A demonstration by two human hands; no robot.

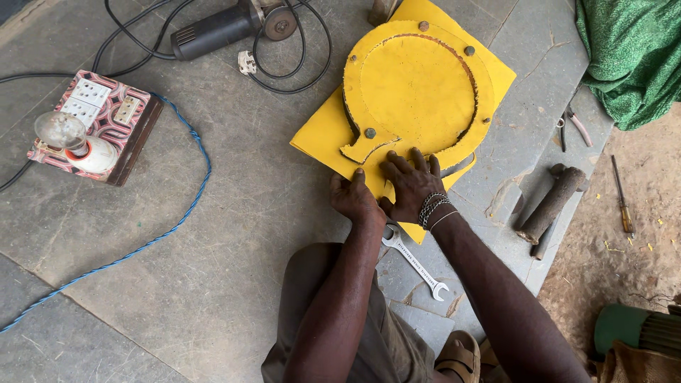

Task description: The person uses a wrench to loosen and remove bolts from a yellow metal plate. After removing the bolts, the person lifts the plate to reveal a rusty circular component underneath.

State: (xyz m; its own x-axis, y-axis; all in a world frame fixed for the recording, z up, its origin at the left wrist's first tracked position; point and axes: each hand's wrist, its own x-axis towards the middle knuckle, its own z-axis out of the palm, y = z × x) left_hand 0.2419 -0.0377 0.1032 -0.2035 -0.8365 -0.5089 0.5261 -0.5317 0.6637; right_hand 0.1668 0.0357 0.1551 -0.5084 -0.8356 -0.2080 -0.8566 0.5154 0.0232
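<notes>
Your left hand (pixel 352 197) and right hand (pixel 410 186) press flat, fingers spread, on the near edge of the yellow sheet (pixel 320 135), gripping nothing. Keep the weight even so the round yellow plate (pixel 415 85) on it stays aligned. A spanner (pixel 415 261) lies at 6 o'clock beneath your wrists. The slab edge (pixel 567 213) runs at 3 o'clock beside a hammer (pixel 550 207); the grinder (pixel 220 28) and its cord crowd 11 o'clock, the switchboard (pixel 92 124) 9 o'clock.

Bare stone floor (pixel 234 213) left; spanner (pixel 415 261) and grinder (pixel 227 27) crowd elsewhere.
</notes>
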